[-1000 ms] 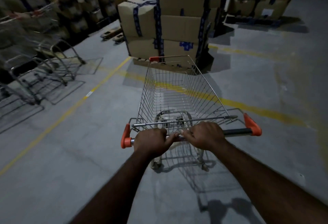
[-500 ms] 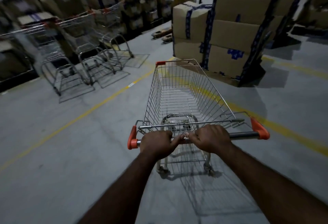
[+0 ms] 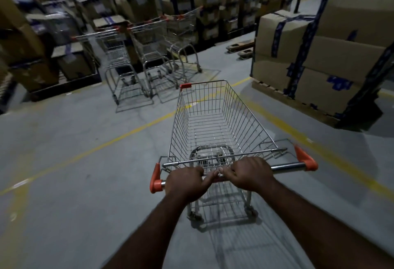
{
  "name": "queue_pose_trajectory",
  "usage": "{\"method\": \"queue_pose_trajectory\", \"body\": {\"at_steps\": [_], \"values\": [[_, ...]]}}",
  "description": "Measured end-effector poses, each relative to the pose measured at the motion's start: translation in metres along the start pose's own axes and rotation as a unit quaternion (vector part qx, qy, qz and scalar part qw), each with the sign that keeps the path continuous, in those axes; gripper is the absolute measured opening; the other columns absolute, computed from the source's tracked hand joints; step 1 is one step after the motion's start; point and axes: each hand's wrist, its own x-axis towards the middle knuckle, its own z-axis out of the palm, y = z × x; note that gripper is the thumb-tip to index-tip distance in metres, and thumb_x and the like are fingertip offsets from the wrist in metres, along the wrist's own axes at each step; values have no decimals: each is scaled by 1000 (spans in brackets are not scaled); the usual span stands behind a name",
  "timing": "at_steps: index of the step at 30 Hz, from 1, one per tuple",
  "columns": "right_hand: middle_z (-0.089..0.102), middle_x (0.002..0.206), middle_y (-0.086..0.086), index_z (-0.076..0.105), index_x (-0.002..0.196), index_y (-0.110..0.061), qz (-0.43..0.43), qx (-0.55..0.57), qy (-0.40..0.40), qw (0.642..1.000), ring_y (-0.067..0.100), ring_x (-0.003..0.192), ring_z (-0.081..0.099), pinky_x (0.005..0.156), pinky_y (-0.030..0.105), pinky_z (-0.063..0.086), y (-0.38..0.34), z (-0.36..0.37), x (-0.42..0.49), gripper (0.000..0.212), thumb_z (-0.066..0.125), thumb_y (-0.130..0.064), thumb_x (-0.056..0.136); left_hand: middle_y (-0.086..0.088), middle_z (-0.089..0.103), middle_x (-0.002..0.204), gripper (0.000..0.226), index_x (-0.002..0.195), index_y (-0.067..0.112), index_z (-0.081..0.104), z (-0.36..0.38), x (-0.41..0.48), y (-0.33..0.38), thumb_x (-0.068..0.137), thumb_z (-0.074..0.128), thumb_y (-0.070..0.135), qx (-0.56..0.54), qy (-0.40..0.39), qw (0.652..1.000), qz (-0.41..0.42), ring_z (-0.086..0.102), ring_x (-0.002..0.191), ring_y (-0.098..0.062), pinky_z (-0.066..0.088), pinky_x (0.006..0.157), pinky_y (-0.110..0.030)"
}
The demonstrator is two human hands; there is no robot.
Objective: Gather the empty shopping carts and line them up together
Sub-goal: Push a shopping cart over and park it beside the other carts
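Observation:
An empty wire shopping cart (image 3: 215,117) with orange corner caps stands right in front of me on the grey floor. My left hand (image 3: 185,181) and my right hand (image 3: 249,174) both grip its metal handle bar (image 3: 285,165), close together near the middle. Ahead and to the left, three empty carts (image 3: 149,55) stand side by side against the stacked boxes, their handles facing me.
A pallet of taped cardboard boxes (image 3: 319,60) rises close on the right. More box stacks (image 3: 136,2) fill the back and left. A pallet jack's forks (image 3: 241,48) lie on the floor beyond. Yellow floor lines (image 3: 119,138) cross the concrete.
The view and my cart have swung left. The row of three carts has shifted from the far left toward the middle ahead, and the box pallet has moved to the right.

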Motion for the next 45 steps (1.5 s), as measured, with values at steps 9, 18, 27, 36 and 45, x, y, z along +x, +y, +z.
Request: {"method": "queue_pose_trajectory", "body": {"at_steps": [9,18,27,36,45], "values": [[72,89,7,74,99,-23,-65,-2,-11,998,28,90,68,68,32,37,-60,-2,78,71,22,-71,96,3,69,85,87,90,26,67,0,15,-83,84,8,89,-16,-2,998,-62,67,85,-20,50,73,-34],[71,84,6,74,93,-20,-100,-2,4,995,25,85,68,68,30,41,-120,4,159,78,18,-75,94,2,69,83,88,90,25,68,-5,36,-170,84,9,90,-32,-4,994,-108,68,85,-21,52,74,-33],[71,81,6,74,89,-20,-132,-2,7,991,27,83,69,68,31,44,-183,11,248,79,18,-75,94,0,71,90,98,91,25,68,-4,70,-267,75,0,94,-44,-20,988,-149,68,91,-23,54,81,-37],[71,85,6,75,91,-22,-186,-13,1,983,28,86,68,67,33,39,-234,15,355,76,19,-73,95,0,72,98,98,98,26,73,-9,119,-358,79,5,93,-56,-40,978,-198,67,97,-24,53,85,-38],[70,82,5,76,94,-24,-247,0,16,969,27,83,67,72,33,47,-272,30,497,97,-1,-83,82,1,70,90,102,93,27,73,-14,195,-445,76,-4,92,-51,-22,961,-270,67,92,-23,53,83,-38]]}}
